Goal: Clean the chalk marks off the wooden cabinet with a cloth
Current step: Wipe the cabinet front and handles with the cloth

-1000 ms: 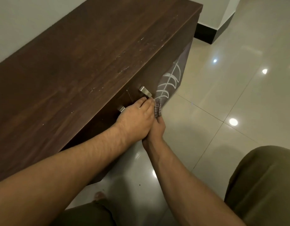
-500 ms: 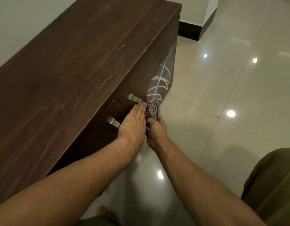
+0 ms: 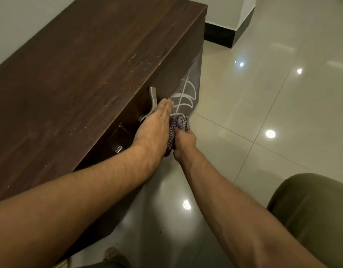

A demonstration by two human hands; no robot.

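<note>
A long dark wooden cabinet [image 3: 85, 70] runs along the left wall. White chalk marks [image 3: 183, 97], curved lines off a central stroke, cover the far part of its front panel. My right hand [image 3: 184, 142] grips a bunched checkered cloth [image 3: 179, 125] and presses it against the front just below the marks. My left hand [image 3: 155, 128] lies flat with fingers straight against the front beside the cloth, next to a metal handle [image 3: 152, 97]. The lower part of the front panel is hidden by my hands.
A second metal handle [image 3: 118, 148] sticks out nearer to me. Glossy beige floor tiles [image 3: 263, 113] spread to the right, with a black skirting [image 3: 220, 35] at the far wall. My knee in olive trousers [image 3: 309, 213] is at lower right.
My view has shifted closer to the cabinet. The cloth in my right hand now shows more, bunched wider below the chalk marks, and fewer chalk lines are visible on the panel.
</note>
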